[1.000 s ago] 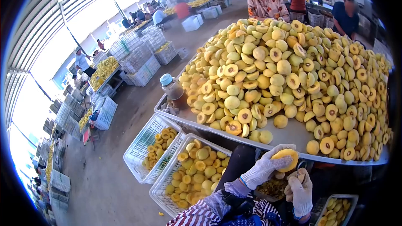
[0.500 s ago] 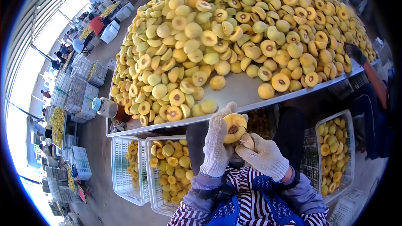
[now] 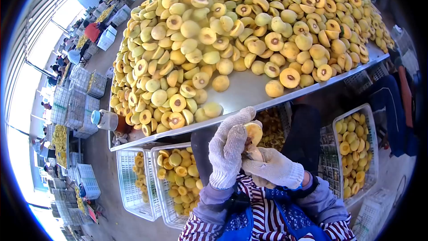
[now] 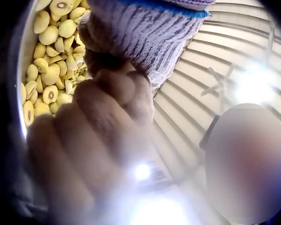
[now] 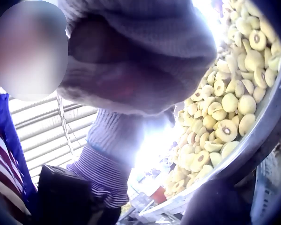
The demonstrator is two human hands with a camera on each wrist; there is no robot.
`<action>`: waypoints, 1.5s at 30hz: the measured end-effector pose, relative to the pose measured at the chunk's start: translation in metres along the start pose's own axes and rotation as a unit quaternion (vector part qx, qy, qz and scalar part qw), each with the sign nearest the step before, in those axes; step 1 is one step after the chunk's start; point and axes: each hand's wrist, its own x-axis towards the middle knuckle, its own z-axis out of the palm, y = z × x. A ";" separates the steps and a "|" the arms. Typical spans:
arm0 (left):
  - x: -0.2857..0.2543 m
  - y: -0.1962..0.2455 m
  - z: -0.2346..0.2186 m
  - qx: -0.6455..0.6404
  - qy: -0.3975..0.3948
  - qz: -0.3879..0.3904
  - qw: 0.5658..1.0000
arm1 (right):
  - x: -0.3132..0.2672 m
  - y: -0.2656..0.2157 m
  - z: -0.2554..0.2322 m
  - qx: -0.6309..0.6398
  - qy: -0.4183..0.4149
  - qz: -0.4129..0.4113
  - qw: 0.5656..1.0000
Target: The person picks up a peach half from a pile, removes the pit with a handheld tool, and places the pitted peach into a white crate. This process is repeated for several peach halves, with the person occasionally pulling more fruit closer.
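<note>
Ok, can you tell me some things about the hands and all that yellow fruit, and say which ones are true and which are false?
1. The left hand holds a peach half. True.
2. Both hands are bare. False: the left and the right hand wear white knitted gloves.
3. The table carries a big heap of halved yellow peaches. True.
4. The white basket to the person's right holds red apples. False: it holds yellow peach halves.
5. A bottle with a blue cap stands at the table's left corner. True.

A concrete floor point(image 3: 100, 176) lies under a corrugated roof point(image 3: 31, 31), daylight flooding in from the open side.
</note>
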 end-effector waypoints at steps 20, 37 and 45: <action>0.002 0.013 -0.003 0.043 -0.101 0.033 0.993 | -0.007 0.005 -0.021 0.078 -0.118 0.090 0.986; 0.015 -0.018 -0.003 -0.146 0.037 -0.107 0.983 | 0.003 0.030 -0.034 0.180 -0.247 -0.037 0.952; 0.029 -0.045 -0.148 0.672 0.123 0.252 0.686 | 0.018 0.026 -0.056 0.114 -0.195 0.052 0.973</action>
